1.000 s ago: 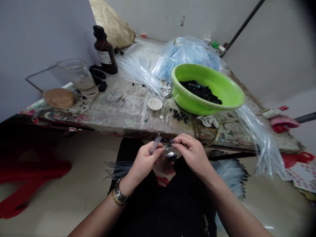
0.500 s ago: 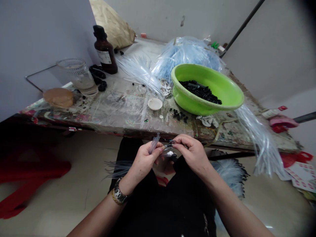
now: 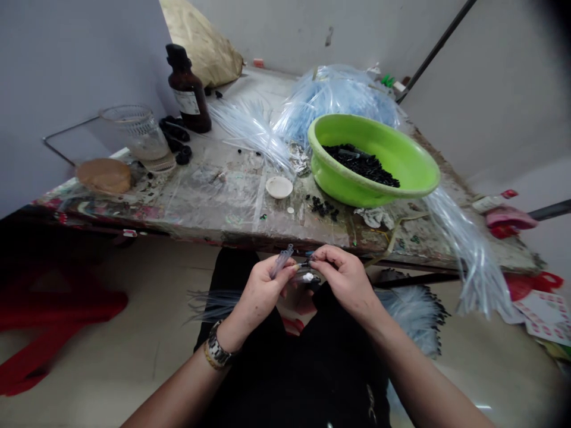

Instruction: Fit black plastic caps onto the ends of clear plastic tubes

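Observation:
Clear plastic tubes [image 3: 282,261] are gripped in my left hand [image 3: 264,288], their open ends sticking up past the thumb. Their long tails [image 3: 212,303] come out behind the wrist on the left. Between thumb and forefinger, my right hand [image 3: 345,276] pinches a small black fitting [image 3: 306,264], which meets the end of one tube at my left fingertips. Whether the tube sits inside the fitting is too small to tell. A white tip [image 3: 307,277] shows just below. Both hands are over my lap, in front of the table edge.
On the worktable [image 3: 214,208] stands a green basin [image 3: 375,190] with black fittings [image 3: 363,166] in it. Loose black pieces [image 3: 325,207] and a white cap [image 3: 279,187] lie nearby. Tube bundles [image 3: 334,101], a brown bottle [image 3: 190,101] and a glass [image 3: 151,148] stand farther back.
The hands stay almost in place, still joined at the tube end and the black fitting. The view has shifted very slightly.

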`<state>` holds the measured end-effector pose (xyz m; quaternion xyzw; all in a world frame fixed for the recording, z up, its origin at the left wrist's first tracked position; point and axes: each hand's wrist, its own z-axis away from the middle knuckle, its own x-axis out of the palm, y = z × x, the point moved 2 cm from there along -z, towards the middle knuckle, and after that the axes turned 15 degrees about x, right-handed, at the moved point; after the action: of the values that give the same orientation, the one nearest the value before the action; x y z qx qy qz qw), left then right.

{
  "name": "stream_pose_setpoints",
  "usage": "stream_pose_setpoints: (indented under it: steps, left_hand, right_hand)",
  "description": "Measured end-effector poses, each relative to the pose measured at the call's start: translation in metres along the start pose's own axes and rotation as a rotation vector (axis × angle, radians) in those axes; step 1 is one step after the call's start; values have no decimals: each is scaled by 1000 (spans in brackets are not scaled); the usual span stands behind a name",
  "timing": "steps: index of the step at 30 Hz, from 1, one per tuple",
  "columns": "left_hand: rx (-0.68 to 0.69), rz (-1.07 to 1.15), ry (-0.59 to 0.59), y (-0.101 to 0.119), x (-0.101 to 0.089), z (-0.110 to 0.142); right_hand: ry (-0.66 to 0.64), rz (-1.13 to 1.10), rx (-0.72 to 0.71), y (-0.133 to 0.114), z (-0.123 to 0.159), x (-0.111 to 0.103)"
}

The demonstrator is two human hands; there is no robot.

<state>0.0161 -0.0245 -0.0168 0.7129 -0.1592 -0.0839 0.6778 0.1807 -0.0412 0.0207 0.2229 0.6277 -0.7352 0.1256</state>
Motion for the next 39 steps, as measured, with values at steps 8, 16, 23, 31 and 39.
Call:
stream_pose_setpoints:
  steps: [8,16,23,31,39]
  left_hand:
    - [-6,12,12,-2,4,0]
    - [-38,22,-27,1,5,-2]
    - [-58,7,-12,8,-1,-2]
    - [-29,5,-58,10,1,1]
    - [10,-50,-122,2,-1,3]
  right_hand:
    - [5,35,-3,-2,0,1]
    - [15,-45,24,5,-2,0]
    - [13,53,-48,5,-2,-13]
    - [-82,270,-287,-14,-2,-22]
    - [-214,383,-366,-22,-3,-23]
